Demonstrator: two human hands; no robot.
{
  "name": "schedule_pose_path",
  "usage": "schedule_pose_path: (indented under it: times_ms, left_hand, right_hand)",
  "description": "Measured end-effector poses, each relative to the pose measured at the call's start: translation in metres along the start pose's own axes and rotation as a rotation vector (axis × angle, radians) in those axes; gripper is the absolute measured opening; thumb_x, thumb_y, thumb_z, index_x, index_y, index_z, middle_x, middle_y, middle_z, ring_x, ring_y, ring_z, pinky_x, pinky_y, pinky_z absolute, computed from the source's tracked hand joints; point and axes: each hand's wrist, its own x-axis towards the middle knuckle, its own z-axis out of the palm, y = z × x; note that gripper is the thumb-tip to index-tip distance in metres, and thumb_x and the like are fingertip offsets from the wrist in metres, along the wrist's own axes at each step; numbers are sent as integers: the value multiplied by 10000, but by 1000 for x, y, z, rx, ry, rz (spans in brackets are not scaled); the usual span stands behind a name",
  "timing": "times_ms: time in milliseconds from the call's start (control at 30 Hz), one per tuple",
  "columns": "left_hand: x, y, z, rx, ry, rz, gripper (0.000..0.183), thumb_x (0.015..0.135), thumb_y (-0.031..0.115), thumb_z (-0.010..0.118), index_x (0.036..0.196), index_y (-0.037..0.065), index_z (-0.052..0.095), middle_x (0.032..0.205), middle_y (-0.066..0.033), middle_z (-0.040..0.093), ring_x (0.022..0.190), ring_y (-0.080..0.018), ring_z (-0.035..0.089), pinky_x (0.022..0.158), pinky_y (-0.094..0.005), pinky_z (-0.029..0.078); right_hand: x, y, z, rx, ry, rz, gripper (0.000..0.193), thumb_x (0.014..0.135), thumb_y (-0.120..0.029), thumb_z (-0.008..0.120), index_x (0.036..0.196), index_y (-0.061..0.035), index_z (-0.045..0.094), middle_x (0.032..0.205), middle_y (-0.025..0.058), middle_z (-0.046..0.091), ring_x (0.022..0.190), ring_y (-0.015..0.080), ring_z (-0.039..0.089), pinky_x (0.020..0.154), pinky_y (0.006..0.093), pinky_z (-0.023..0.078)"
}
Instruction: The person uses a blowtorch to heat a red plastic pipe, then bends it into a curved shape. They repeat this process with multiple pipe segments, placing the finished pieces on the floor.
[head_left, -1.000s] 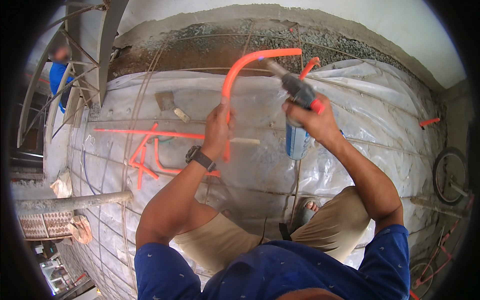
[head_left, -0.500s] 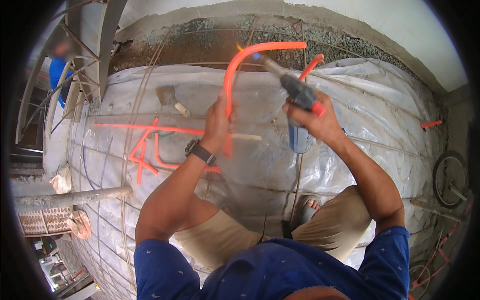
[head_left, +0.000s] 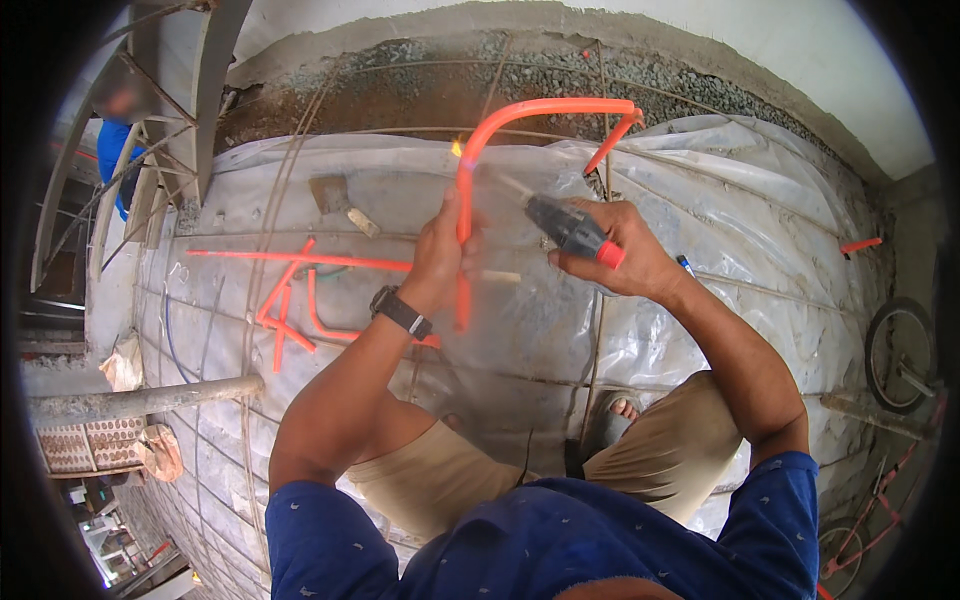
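My left hand is closed round an orange plastic pipe. The pipe rises from my grip, curves over and runs to the right at its far end. In my right hand is a blowtorch with a black body and a red end, its nozzle pointing up and left at the pipe. A small yellow flame shows just left of the bend. The torch's canister is hidden behind my right hand from here. Another orange pipe stands up near the held pipe's far end.
Several bent orange pipes lie on plastic sheeting crossed by rebar. A pale block lies farther off. Gravel borders the far wall. A person in blue is by the steel frame at left; a bicycle wheel stands at right.
The torch has moved left and nearer, so its flame now plays lower on the pipe's bend. The held pipe has shifted slightly right and nearer.
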Motion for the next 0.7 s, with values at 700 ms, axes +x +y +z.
schedule_pose_path:
  times_ms: [700]
  left_hand:
    - [10,-6,-4,113,4,121,697,1119,756,432,1081,84,613,696,51,431,567,-73,395,522,-275,366]
  right_hand:
    - [1,-4,-2,162,141,252,270,912,-154,856,1111,-17,736,902,7,705,824,101,620,784,312,540]
